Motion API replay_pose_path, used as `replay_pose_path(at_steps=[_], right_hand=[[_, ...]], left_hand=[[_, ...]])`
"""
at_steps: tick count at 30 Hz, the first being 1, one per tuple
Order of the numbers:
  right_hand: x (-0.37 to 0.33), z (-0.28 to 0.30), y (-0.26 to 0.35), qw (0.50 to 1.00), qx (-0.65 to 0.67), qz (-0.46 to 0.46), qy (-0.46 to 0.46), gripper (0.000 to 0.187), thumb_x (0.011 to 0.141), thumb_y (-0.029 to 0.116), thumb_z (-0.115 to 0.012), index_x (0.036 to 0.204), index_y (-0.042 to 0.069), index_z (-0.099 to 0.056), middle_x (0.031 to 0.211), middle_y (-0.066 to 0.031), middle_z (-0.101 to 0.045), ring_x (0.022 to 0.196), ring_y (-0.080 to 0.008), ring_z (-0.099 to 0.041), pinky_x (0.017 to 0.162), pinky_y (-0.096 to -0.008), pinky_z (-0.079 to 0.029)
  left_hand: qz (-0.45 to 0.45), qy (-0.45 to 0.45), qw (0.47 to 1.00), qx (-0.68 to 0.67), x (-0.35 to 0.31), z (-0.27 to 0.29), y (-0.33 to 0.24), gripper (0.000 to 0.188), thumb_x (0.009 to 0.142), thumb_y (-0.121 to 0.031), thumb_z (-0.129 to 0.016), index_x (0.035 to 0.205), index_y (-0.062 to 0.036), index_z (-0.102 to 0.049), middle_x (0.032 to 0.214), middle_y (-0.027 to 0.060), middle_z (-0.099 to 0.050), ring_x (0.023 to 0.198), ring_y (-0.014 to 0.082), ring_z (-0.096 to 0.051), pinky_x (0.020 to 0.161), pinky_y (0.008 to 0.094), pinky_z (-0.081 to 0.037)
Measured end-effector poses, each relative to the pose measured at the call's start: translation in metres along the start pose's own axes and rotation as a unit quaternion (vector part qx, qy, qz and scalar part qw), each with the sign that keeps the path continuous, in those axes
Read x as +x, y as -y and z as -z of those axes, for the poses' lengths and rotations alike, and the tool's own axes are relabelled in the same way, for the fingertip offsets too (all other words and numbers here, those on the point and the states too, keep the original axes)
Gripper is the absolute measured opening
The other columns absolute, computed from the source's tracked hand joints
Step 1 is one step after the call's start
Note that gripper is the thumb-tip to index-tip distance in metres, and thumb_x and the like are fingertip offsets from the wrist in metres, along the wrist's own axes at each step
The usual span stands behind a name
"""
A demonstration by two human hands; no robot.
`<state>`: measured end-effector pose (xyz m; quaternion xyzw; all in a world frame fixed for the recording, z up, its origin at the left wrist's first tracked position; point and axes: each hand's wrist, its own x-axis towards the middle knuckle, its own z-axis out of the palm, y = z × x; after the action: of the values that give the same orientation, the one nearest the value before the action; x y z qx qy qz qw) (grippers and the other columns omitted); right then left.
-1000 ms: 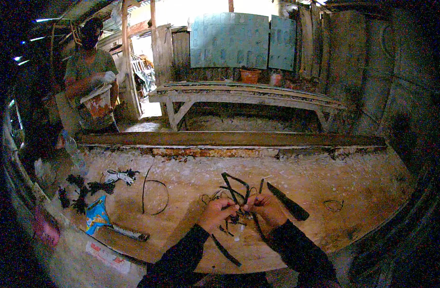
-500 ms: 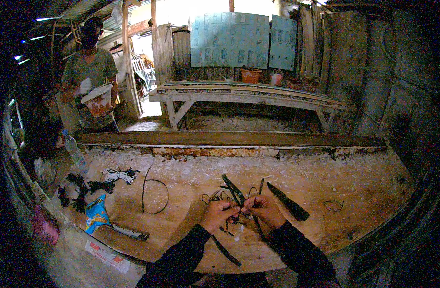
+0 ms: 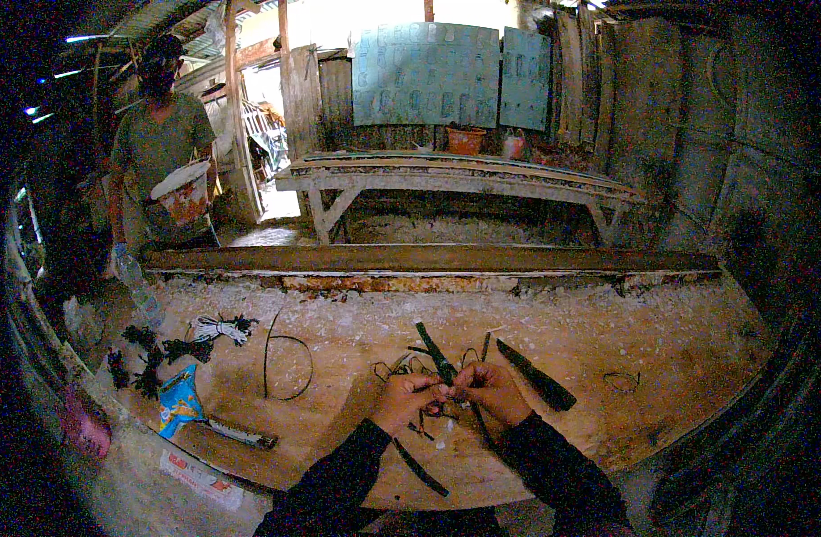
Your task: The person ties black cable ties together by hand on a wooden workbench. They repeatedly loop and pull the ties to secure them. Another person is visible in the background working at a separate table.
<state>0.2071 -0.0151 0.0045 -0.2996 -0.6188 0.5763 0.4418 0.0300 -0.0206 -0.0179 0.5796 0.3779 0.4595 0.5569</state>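
Over the middle of the wooden table my left hand (image 3: 405, 400) and my right hand (image 3: 493, 394) meet, fingertips pinched together. Between them they grip a dark, flat strip (image 3: 434, 347), its far end pointing up and to the left. Thin dark cord loops (image 3: 398, 365) lie around and partly under the hands. Beside my left forearm rests another dark strip (image 3: 421, 469). To the right of my right hand is a long black tapered piece (image 3: 537, 374). What exactly the fingertips do at the strip is too small to make out.
Black cord bundles (image 3: 147, 362), a white cord bundle (image 3: 221, 329), a blue packet (image 3: 179, 401) and a plastic bottle (image 3: 138, 288) lie at left. A co-worker (image 3: 164, 134) stands beyond, holding a bucket (image 3: 184, 192). A raised board (image 3: 428, 259) edges the table's far side.
The co-worker's arm has lowered from the bucket toward the bottle, and the bucket has shifted slightly. My hands keep almost the same place, with the strip turned a little.
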Motion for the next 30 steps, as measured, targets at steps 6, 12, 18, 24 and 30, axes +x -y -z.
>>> replay_pose_path(at_steps=[6,12,18,24,30], right_hand=[[-0.002,-0.002,0.001,0.999,-0.043,0.0,-0.012,0.009,0.07,0.004,-0.062,0.072,0.005,-0.053,0.072,-0.0017,-0.056,0.069,-0.0107,-0.053,0.066,-0.0227,-0.043],[-0.004,-0.007,0.006,0.999,-0.048,0.011,0.001,0.011,0.07,0.007,-0.063,0.072,0.005,-0.052,0.071,-0.0012,-0.056,0.068,-0.0103,-0.053,0.066,-0.0223,-0.042],[-0.008,-0.015,0.021,0.997,-0.063,0.025,-0.047,0.015,0.07,0.012,-0.065,0.08,0.007,-0.054,0.093,-0.005,-0.052,0.087,-0.0124,-0.049,0.074,-0.0272,-0.042],[-0.004,-0.008,0.025,0.978,-0.157,0.133,-0.025,0.033,0.074,0.021,-0.061,0.103,0.009,-0.052,0.12,-0.0067,-0.035,0.108,-0.0191,-0.038,0.083,-0.0323,-0.039],[-0.001,0.004,0.027,0.992,-0.034,0.102,-0.064,0.034,0.076,0.02,-0.058,0.108,0.009,-0.05,0.122,-0.005,-0.033,0.11,-0.0204,-0.036,0.085,-0.0316,-0.038]], left_hand=[[-0.008,-0.022,0.999,0.028,-0.001,-0.003,-0.002,0.022,0.073,-0.018,-0.064,0.083,0.0013,-0.061,0.074,0.0028,-0.06,0.061,0.0084,-0.055,0.051,0.0203,-0.048],[0.001,-0.024,1.0,0.001,-0.001,-0.004,-0.003,0.021,0.074,-0.019,-0.063,0.08,0.0014,-0.06,0.071,0.0027,-0.059,0.063,0.0085,-0.056,0.051,0.0209,-0.048],[-0.033,-0.018,0.994,0.105,-0.002,-0.002,-0.002,0.022,0.076,-0.023,-0.06,0.076,-0.001,-0.06,0.065,0.0028,-0.058,0.056,0.0081,-0.054,0.047,0.0215,-0.045],[-0.006,0.068,0.963,0.262,-0.006,-0.006,-0.011,0.024,0.076,-0.027,-0.06,0.073,-0.0037,-0.059,0.06,0.0012,-0.056,0.048,0.0066,-0.05,0.045,0.0219,-0.042],[0.032,0.134,0.978,0.154,-0.013,-0.012,-0.019,0.026,0.077,-0.029,-0.059,0.074,-0.0034,-0.058,0.056,-0.0006,-0.052,0.048,0.0057,-0.049,0.045,0.0211,-0.042]])
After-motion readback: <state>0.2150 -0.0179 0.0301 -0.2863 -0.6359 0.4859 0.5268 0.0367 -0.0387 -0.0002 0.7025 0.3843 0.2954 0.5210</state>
